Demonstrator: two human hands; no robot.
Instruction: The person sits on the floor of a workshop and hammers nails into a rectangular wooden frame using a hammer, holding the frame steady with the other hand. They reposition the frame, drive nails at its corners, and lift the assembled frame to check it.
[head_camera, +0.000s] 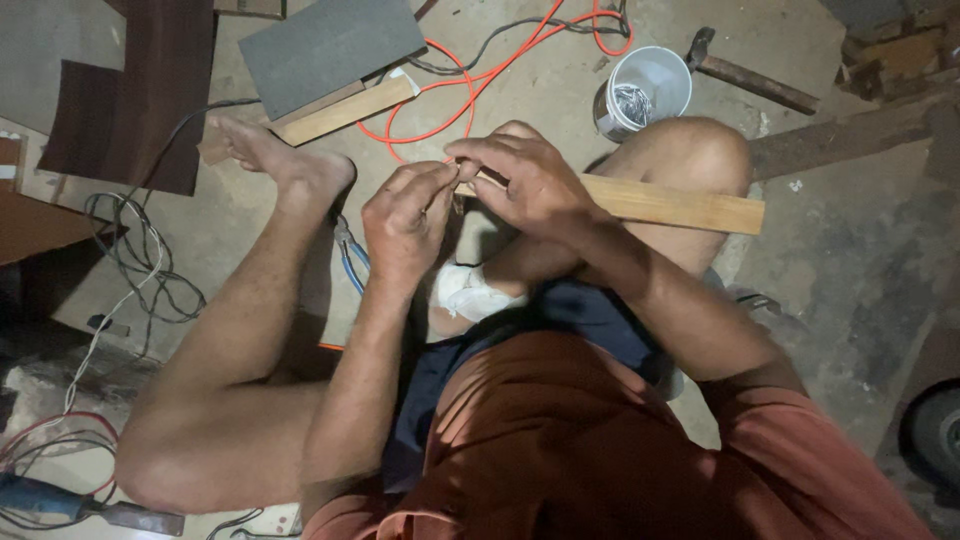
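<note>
Wooden strip (680, 207) is what we have in our hands: a long, pale, flat length of wood that runs from our fingers out to the right, lying across our raised right knee (690, 155). Our right hand (530, 180) is closed over its near end, fingers curled on top. Our left hand (405, 220) meets it at that same end, thumb and fingertips pinched together on something too small for us to make out. The two hands touch just above our lap.

We are sitting on the concrete floor (860, 260), left leg stretched out to the left with the bare foot (275, 155) resting near a second piece of wood (345, 112) and a grey board (330, 45). Blue-handled pliers (352, 255) lie on the floor just beside the left forearm. An orange cable (470, 85) loops past the hands toward the top of the view. Beyond the right knee stands a white bucket (650, 88) with shiny metal pieces inside, and a hammer (750, 72) lies just to its right. A tangle of grey wires (140, 250) sits well off to the left.
</note>
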